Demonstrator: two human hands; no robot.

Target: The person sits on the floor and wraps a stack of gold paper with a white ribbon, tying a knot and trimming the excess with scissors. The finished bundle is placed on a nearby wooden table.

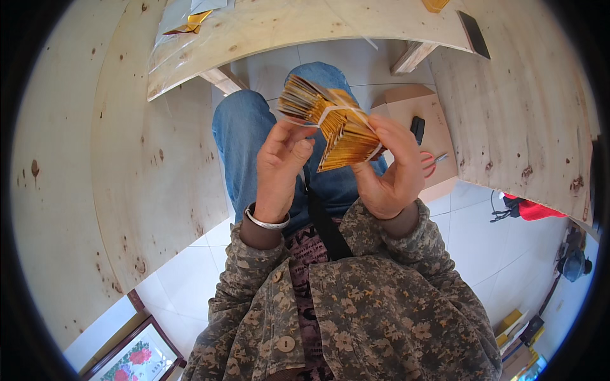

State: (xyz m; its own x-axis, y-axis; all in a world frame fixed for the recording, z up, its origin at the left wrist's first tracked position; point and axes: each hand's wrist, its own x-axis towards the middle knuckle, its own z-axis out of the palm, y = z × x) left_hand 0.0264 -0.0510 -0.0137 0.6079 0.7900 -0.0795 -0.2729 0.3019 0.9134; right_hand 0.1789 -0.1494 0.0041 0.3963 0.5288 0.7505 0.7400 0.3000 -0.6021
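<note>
A bundle of folded gold foil paper is held up above my lap, its layers fanned out at both ends. Around its narrow middle runs a thin white band. My right hand grips the bundle's right end between thumb and fingers. At the bundle's lower left, my left hand has its fingers curled against it, thumb bent inward. A pale strand, perhaps part of the band, passes over these left fingertips, and the paper partly hides them.
Ahead stands a wooden bench with gold foil pieces under clear plastic. Plywood boards flank me on both sides. By my right knee, a cardboard piece carries a black object and red-handled scissors.
</note>
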